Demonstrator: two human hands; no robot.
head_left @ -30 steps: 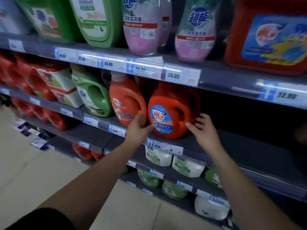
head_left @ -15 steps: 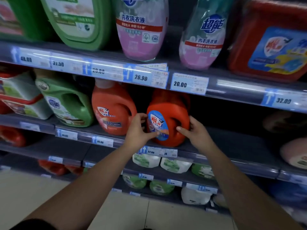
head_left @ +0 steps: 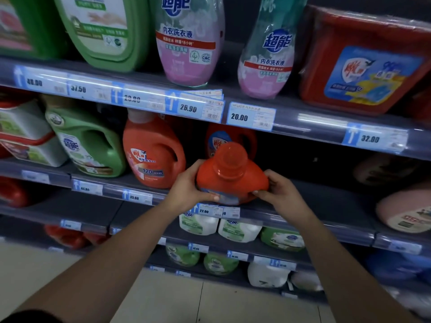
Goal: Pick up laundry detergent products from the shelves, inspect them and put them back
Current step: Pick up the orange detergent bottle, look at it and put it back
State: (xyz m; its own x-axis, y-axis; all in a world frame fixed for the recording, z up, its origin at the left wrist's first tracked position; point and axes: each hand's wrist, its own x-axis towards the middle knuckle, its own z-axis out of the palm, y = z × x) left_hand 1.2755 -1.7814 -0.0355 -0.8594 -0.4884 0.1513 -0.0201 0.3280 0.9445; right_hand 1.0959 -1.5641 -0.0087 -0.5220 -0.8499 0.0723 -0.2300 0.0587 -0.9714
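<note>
Shop shelves of detergent fill the view, and the 22.00 tag on the middle shelf serves as the marker. Just above that tag an orange bottle is tipped forward, with its cap toward the camera and its label facing down. The left hand curls round the bottle's left side, with its fingertips on the label. The right hand grips the right side in the same way. Whether the base touches the shelf I cannot tell. Further above the tag, behind the held one, a second bottle of the same kind stands upright. Up and left of the tag stand a bigger orange jug and, beyond it, a green jug.

By the look of it, the pick-up of this bottle is about done and inspection is only starting. The label is yet to be read, and then the bottle goes back into the gap above the tag. The other products stand in their rows, so most of the task seems left.
</note>
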